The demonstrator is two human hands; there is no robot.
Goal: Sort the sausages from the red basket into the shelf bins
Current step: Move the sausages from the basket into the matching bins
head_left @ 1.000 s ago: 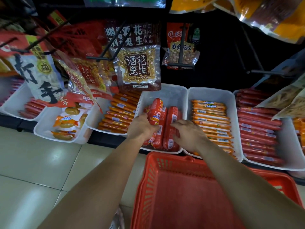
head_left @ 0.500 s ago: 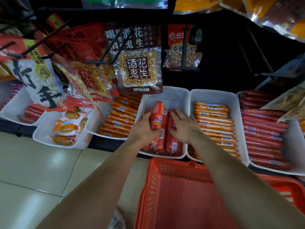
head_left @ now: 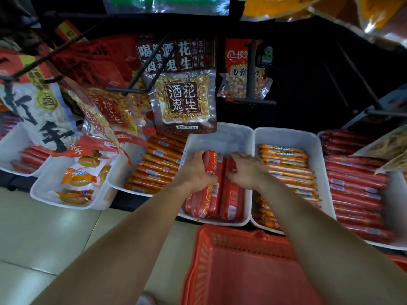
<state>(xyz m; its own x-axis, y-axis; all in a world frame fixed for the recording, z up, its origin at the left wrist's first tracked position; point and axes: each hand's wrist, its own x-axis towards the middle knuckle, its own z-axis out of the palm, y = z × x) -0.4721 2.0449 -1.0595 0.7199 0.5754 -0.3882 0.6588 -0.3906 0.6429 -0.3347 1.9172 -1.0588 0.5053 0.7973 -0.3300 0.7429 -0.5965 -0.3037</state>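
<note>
**Both hands on the fat red sausages in the middle bin**

The left hand was curled around the upper end of one thick red sausage, fingers wrapped over its left side and thumb underneath, so the grip was closed on it. The right hand lay just beside it, fingers bent down onto the neighbouring red sausage; whether it gripped the pack or only pressed on it could not be told. Both sausages lay lengthwise, side by side and touching, in the near half of a white shelf bin, whose far half was bare.

To the left of that bin sat another white bin stacked with thin orange sausages, and further left a bin of yellow-orange snack packs. To the right, touching the middle bin, was a bin of slim orange sticks, then one packed with long dark-red sausages, blurred at the edge.

The red basket stood below the bins, close to the person, between the two forearms; its visible floor held nothing. Bags of peanuts hung from hooks above the bins, over a pale tiled floor
</note>
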